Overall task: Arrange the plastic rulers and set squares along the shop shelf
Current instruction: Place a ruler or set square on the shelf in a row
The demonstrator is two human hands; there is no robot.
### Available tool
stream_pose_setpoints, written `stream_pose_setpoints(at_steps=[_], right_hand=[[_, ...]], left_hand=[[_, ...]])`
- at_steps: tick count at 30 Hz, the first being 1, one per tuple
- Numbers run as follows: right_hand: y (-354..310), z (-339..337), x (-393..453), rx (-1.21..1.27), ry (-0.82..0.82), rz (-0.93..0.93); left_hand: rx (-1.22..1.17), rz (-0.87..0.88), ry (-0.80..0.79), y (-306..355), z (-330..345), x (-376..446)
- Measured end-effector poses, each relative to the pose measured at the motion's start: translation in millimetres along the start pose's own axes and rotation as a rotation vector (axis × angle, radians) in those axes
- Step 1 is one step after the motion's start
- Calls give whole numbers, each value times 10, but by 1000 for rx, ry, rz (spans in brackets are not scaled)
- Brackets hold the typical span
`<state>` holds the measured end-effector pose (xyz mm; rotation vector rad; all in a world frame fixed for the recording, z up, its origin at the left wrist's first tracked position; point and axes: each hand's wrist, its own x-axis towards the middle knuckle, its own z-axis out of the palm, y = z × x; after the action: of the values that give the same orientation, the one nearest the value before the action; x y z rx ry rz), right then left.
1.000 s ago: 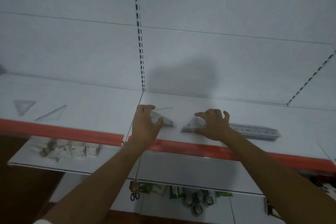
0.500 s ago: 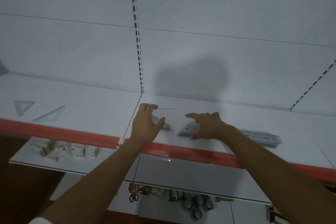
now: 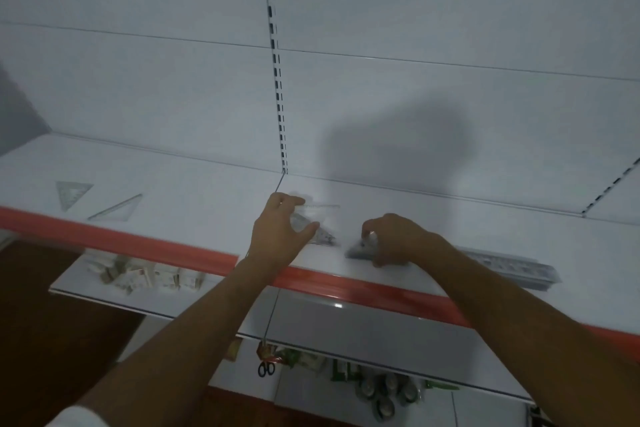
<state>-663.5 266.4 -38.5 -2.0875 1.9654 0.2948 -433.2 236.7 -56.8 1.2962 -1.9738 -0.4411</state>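
Since a second ago our right hand (image 3: 393, 239) has curled from spread to pinching its set square (image 3: 360, 251) near the shelf (image 3: 194, 184) front. Left hand (image 3: 278, 230) still grips the other set square (image 3: 318, 236). Spacing adjustment likely underway.

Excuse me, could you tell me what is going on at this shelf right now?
A person is laying out clear plastic set squares on the white shelf with the red front strip. The left hand holds one set square near the shelf joint, and the right hand pinches another set square beside it. Two more set squares already lie further left, and a pack of rulers lies to the right.
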Motion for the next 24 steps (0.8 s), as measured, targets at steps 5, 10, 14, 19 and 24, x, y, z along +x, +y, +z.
stream_pose_setpoints(at_steps=[5, 10, 14, 19, 24], right_hand=[[32, 2, -40, 57, -44, 23], [-15, -249, -97, 145, 174, -21], [-127, -364, -80, 263, 283, -202], [-278, -340, 2, 263, 343, -276], [-312, -235, 76, 265, 416, -310]], left_hand=[[-15, -9, 8, 54, -8, 17], [10, 6, -6, 113, 15, 65], [12, -8, -29, 179, 59, 93], [4, -16, -66, 209, 71, 65], [-8, -24, -56, 142, 43, 31]])
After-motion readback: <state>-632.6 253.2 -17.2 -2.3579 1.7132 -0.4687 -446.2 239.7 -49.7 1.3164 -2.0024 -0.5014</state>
